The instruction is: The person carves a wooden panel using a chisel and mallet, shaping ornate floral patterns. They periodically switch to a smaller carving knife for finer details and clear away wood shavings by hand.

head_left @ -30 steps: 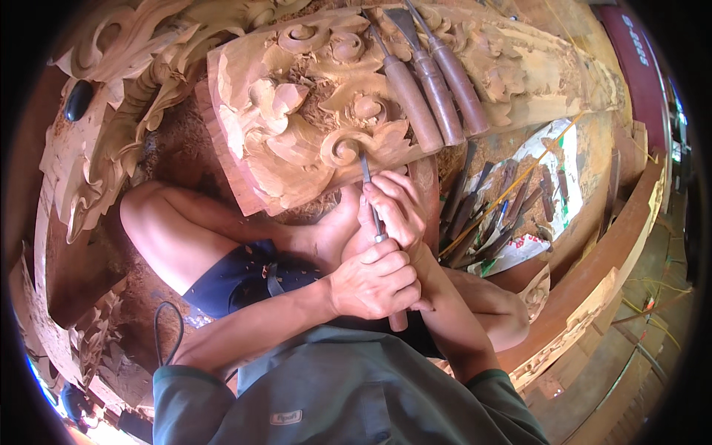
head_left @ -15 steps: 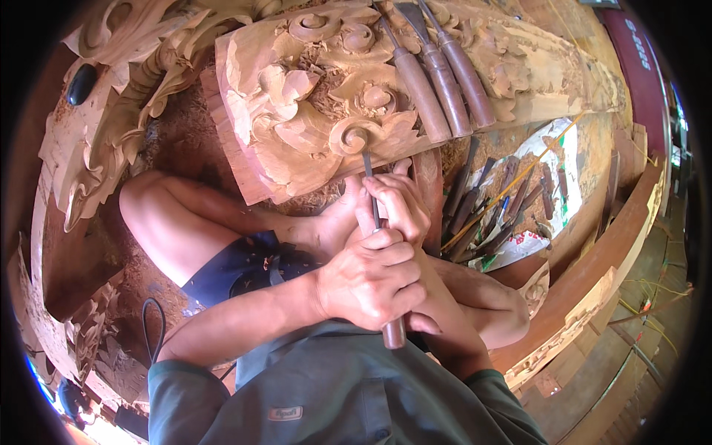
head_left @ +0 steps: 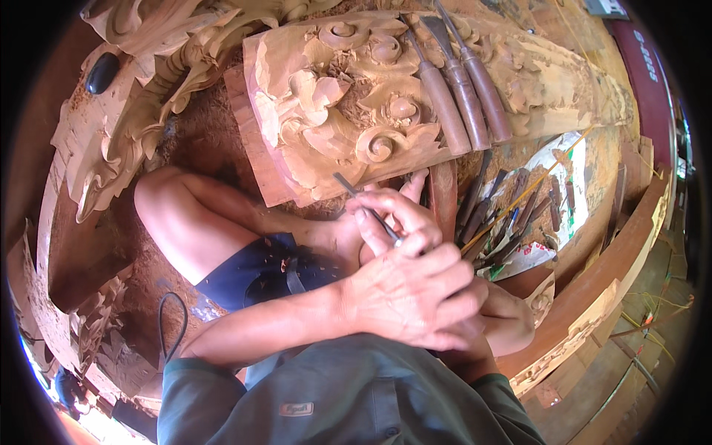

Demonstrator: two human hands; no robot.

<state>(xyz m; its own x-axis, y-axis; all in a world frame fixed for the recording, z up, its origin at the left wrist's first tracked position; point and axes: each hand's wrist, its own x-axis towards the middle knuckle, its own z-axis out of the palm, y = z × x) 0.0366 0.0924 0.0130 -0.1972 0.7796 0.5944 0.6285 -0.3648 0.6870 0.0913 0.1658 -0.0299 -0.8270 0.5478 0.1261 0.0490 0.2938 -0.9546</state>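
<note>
A carving chisel [head_left: 346, 185] slants across in front of me, its dark metal tip pointing up and left, off the near edge of the carved wooden panel [head_left: 315, 167]. My right hand [head_left: 404, 215] has its fingers closed around the metal shaft. Over the handle end lies my left hand [head_left: 415, 293], its fingers loosely curled and partly smeared by motion. The handle itself is hidden under that hand. Nearest the chisel on the panel is a carved scroll [head_left: 378, 148], with leaf shapes around it.
Three wooden-handled chisels [head_left: 466, 104] rest on the panel. To the right, several more tools [head_left: 512, 215] lie on a white sheet [head_left: 567, 215] with a thin stick [head_left: 538, 182] across it. A large carved piece [head_left: 96, 156] with a black oval object [head_left: 102, 73] stands left.
The chisel tip has left the scroll and swung left, tilting the tool. My left hand has shifted right and loosened, covering the handle. The view has moved slightly.
</note>
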